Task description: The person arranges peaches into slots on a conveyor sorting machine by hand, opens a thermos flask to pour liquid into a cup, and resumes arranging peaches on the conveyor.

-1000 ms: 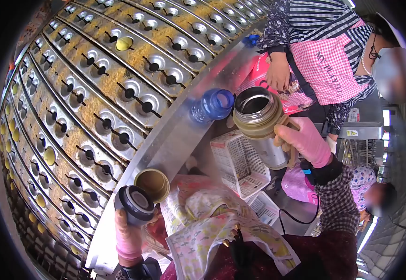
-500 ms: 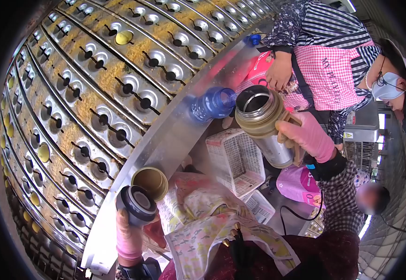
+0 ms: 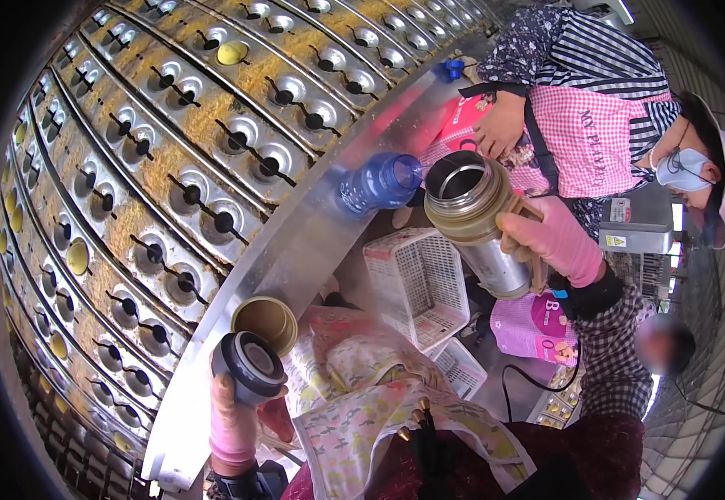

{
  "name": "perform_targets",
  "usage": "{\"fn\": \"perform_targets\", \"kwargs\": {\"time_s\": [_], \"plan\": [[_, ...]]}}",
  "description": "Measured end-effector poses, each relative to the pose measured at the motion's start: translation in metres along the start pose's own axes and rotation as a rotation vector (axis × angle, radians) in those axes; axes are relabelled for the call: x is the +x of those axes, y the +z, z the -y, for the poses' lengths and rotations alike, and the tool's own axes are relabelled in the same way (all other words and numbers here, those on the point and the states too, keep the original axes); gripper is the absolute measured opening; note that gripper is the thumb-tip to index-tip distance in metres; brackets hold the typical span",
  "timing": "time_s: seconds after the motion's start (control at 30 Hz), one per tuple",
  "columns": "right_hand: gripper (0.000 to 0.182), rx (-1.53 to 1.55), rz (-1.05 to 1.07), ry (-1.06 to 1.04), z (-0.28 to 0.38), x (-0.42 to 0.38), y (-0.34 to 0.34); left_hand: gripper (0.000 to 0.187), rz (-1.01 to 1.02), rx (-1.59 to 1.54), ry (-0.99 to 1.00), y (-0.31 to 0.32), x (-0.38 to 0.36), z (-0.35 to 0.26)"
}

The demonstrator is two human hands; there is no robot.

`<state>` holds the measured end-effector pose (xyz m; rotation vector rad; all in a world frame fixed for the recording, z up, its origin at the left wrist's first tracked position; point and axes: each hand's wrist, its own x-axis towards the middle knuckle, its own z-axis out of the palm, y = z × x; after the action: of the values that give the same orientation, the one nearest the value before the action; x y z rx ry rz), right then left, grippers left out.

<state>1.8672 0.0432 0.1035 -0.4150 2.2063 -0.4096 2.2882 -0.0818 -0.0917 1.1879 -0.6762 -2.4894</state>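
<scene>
Head view. The right hand (image 3: 550, 237) is closed around the handle of a steel flask (image 3: 492, 265), which tilts with its open mouth facing up and to the left of the picture. The left hand (image 3: 233, 417) is curled around a dark stopper (image 3: 250, 367). Just beside the stopper is a gold cup (image 3: 283, 327), partly overlapped by it; whether the cup is held or rests on the metal worktop (image 3: 300, 242) cannot be told.

Surroundings: a blue bottle (image 3: 375, 183) lies on the worktop near the flask's mouth, and a small blue object (image 3: 454, 68) sits farther along. Beyond the worktop extends a stained metal mould bed (image 3: 204, 154) with paired hollows, a few holding yellow pieces. A white crate (image 3: 389, 271) stands below and partly behind the flask, near a pink bag (image 3: 508, 333) and a black cable (image 3: 506, 387). A co-worker (image 3: 592, 137) occupies the space beyond the flask.
</scene>
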Motion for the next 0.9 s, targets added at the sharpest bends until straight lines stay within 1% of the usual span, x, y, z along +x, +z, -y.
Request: {"fn": "perform_targets", "kwargs": {"time_s": [0.1,0.13,0.2,0.33,0.4,0.5,0.6,0.7,0.9], "plan": [[0.042,-0.01,0.004,0.025,0.007,-0.013,0.016,0.076,-0.011,0.008,-0.005,-0.01,-0.016,-0.006],[0.042,-0.003,-0.018,0.007,-0.003,-0.019,0.035,0.076,0.015,0.013,0.014,-0.029,-0.015,0.009],[0.041,-0.004,-0.018,0.007,-0.002,-0.03,0.052,0.076,0.035,0.015,0.005,-0.049,-0.025,0.012],[0.036,0.046,-0.014,-0.016,0.006,-0.048,0.074,0.077,0.072,0.017,-0.02,-0.077,-0.043,0.012],[0.035,0.016,-0.015,-0.026,0.003,-0.054,0.082,0.078,0.088,0.006,-0.033,-0.088,-0.048,0.013],[0.034,0.015,-0.018,-0.038,0.006,-0.061,0.092,0.077,0.047,0.0,-0.009,-0.091,-0.055,0.012],[0.033,0.003,-0.026,-0.032,0.009,-0.062,0.093,0.077,0.068,-0.016,-0.014,-0.094,-0.054,0.014],[0.032,0.01,-0.038,-0.02,0.009,-0.063,0.095,0.077,0.036,-0.012,-0.009,-0.092,-0.054,0.015],[0.032,-0.004,-0.024,-0.001,0.006,-0.06,0.092,0.079,0.095,0.01,-0.037,-0.092,-0.053,0.01]]}}
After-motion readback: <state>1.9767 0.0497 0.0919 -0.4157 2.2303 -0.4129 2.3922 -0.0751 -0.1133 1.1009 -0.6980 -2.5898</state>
